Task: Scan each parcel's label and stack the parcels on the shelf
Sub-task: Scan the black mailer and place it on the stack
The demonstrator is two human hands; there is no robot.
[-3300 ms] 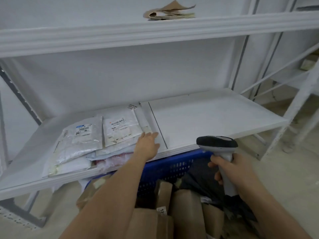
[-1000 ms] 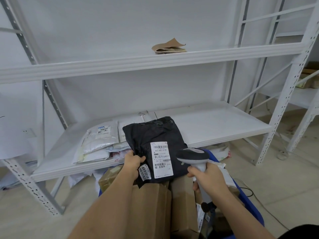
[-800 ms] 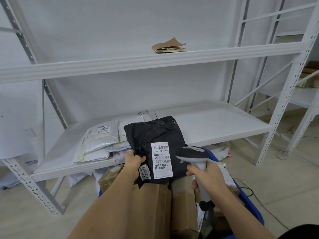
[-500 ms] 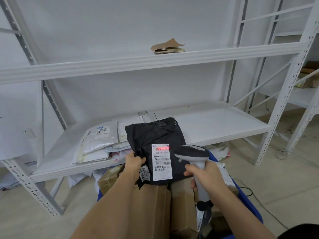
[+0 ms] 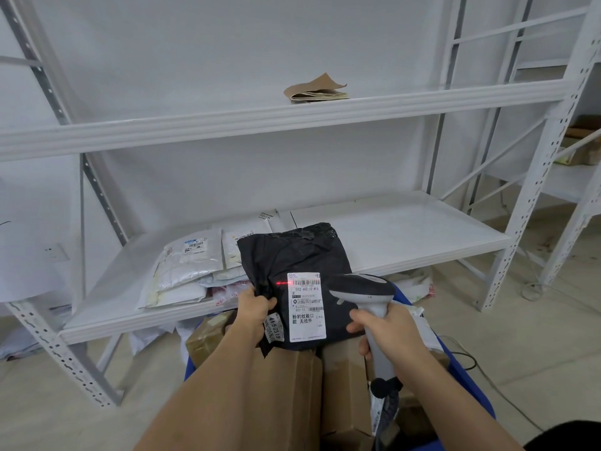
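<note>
Parcel number whatever-it-is, a black poly bag (image 5: 294, 255), hangs in front of me above the blue crate (image 5: 465, 379), its face tipped toward the person. The left hand (image 5: 255, 309) pinches its lower left edge, fingers curled into the bunched plastic, while the right hand (image 5: 388, 327) is wrapped round the grip of the grey scanner (image 5: 362, 289). A red beam shows at the left end of the barcode on the white label (image 5: 306, 305), and part of that line falls on bare black plastic rather than on the bars. To my eye that is the first risk: the aim sits a touch left, so the read may fail or need a second pull of the trigger. The bag is soft and held only at one corner; it could sag or twist, creasing the label and spoiling the scan, or slip from the pinch down among the brown boxes (image 5: 292, 385) in the crate. A smaller sticker (image 5: 272, 327) lies right beside the thumb and might be picked up in place of the main code. On the lower shelf (image 5: 406, 236) the pale mailers (image 5: 190, 265) already lie in a loose, slanting pile near the front edge; slick plastic laid on top of them could slide off, I judge, unless it goes well back.
</note>
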